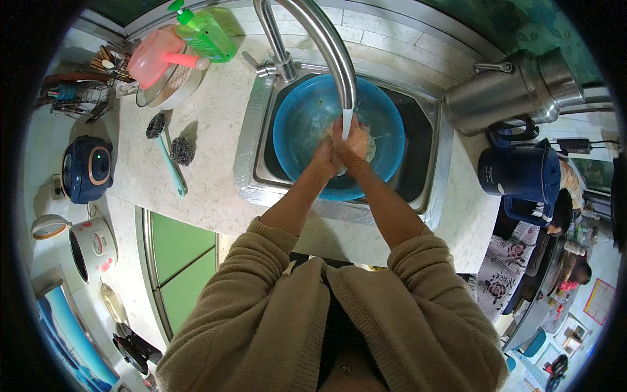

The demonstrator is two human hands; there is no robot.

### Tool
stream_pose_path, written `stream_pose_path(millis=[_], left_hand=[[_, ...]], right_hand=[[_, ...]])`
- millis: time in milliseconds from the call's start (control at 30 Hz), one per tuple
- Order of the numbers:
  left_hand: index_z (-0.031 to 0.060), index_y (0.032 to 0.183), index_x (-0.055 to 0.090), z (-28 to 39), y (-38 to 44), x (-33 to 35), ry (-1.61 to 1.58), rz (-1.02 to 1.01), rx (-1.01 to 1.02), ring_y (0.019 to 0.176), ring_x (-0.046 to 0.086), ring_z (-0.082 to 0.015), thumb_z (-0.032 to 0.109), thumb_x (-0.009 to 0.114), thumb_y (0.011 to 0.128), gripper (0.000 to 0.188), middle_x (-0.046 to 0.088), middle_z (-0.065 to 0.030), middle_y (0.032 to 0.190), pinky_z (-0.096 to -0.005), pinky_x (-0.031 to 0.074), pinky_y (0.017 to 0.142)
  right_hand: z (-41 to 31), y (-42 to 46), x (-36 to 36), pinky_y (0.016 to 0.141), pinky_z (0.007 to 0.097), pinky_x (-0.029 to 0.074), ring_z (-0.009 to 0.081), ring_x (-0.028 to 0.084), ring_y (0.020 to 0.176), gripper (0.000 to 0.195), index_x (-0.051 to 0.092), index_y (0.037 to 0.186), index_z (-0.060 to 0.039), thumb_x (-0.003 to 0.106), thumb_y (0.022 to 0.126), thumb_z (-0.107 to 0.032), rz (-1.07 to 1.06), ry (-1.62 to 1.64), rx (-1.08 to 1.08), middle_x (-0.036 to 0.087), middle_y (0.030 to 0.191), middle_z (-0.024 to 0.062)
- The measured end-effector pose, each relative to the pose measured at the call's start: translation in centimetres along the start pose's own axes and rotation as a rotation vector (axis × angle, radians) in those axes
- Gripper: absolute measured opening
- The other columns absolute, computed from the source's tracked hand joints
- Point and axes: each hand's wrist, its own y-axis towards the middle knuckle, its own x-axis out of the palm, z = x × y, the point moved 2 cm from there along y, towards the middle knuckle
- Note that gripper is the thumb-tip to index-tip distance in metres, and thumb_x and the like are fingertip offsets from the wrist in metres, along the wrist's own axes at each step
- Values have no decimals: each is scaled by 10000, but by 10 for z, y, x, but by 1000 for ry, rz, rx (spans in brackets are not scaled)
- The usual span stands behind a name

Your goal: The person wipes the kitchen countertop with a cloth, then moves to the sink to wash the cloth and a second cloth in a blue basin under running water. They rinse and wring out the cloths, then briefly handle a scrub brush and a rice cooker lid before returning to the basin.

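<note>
A blue plastic basin (294, 161) rests in the stainless steel sink (443, 147), with water in it. From the curved metal faucet (338, 54) a white stream of water (347, 120) falls onto my hands. My left hand (324, 156) and my right hand (353, 144) are close together inside the basin, under the stream. Something pale shows beside and between them, but splashing water and the fingers hide what it is. Whether either hand grips anything is not clear.
Left on the counter are a scrub brush with a teal handle (170, 164), a steel wool scourer (182, 151), a green pump bottle (208, 36) and a pink dipper (156, 59). On the right stand a metal jug (504, 95) and a dark blue kettle (519, 169). People (580, 272) are in the background.
</note>
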Motion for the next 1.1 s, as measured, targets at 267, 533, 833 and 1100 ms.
stream_pose_path(millis=[267, 533, 833, 1100], left_hand=[[105, 1186, 468, 28, -27, -3, 944, -169, 501, 963, 537, -209, 331, 403, 905, 366, 547, -49, 1083, -354, 433, 881], [98, 1060, 521, 33, 0, -25, 979, -151, 415, 882, 556, -226, 321, 372, 923, 301, 572, -76, 944, -371, 486, 766], [116, 920, 543, 13, -48, 45, 123, 132, 95, 710, 558, -194, 341, 448, 892, 245, 564, -42, 796, -325, 489, 662], [97, 965, 540, 15, -22, 3, 121, -11, -1, 822, 560, -165, 303, 439, 913, 236, 564, -42, 914, -326, 498, 730]], right_hand=[[11, -23, 40, 604, 454, 491, 373, 602, 692, 409, 573, 1030, -88, 589, 745, -381, 1, -296, -259, 614, 808, 197], [2, -50, 30, 610, 442, 480, 362, 598, 680, 253, 602, 822, -57, 584, 748, -298, 168, -32, -475, 614, 755, 178], [10, -5, 15, 683, 435, 474, 344, 602, 702, 320, 606, 923, -49, 550, 781, -330, 208, -221, -272, 623, 816, 168], [17, 2, 24, 705, 393, 478, 294, 602, 824, 328, 569, 976, -23, 579, 790, -293, -113, -338, -57, 609, 970, 146]])
